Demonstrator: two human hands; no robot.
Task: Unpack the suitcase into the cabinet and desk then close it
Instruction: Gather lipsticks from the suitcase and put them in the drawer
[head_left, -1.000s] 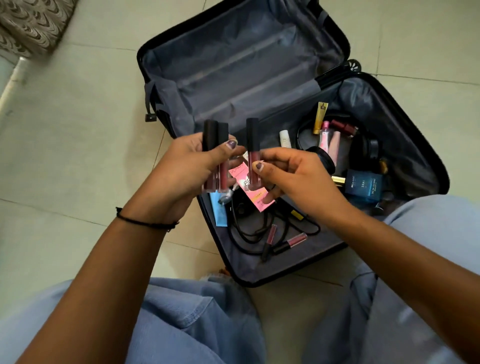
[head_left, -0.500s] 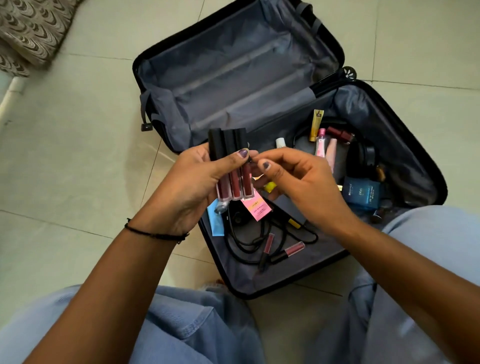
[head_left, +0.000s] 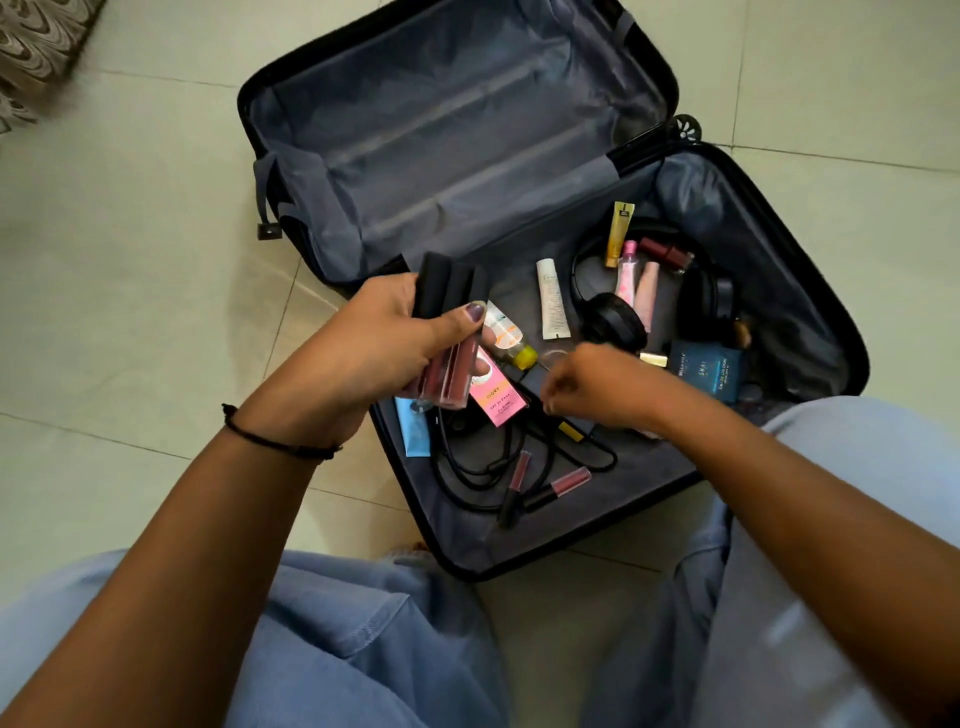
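As seen from head cam, looking down at suitcase (head_left: 623, 499) splayed open on tile floor (head_left: 130, 260), with lid half at 12 o'clock of frame centre and packed half at 3 o'clock.

Gripping three lip gloss tubes (head_left: 447, 364) in left hand (head_left: 374, 353), with thumb clamped across them and caps up, at the 9 o'clock edge of the packed half. Probably bundling like items side by side to carry them in one trip rather than singly. Held above the case, not set on the floor, so judged a staging grip rather than a placement.

Reaching with right hand (head_left: 597, 387) low over the contents, fingers curled, motion-blurred. Cannot tell whether pinching something or closed on nothing. Aimed, at a guess, at more small items: two loose gloss tubes (head_left: 558, 486) at 7 o'clock of that hand, lying against black cable (head_left: 478, 467).

Left to unpack:
- pink box (head_left: 496, 397), directly under the held tubes
- yellow-capped bottle (head_left: 511, 338), at 10 o'clock of right hand
- white tube (head_left: 551, 299) and headphones (head_left: 613, 319), toward 12
- blue box (head_left: 706, 369), at 3

No cabinet or desk in frame, so no way to confirm any put-away. Early in the task, by judgement.

Next move calls for a clean pinch on the thin loose tubes without snagging the cable. Risk of fumbling the bundle when adding a fourth tube to a one-handed grip.
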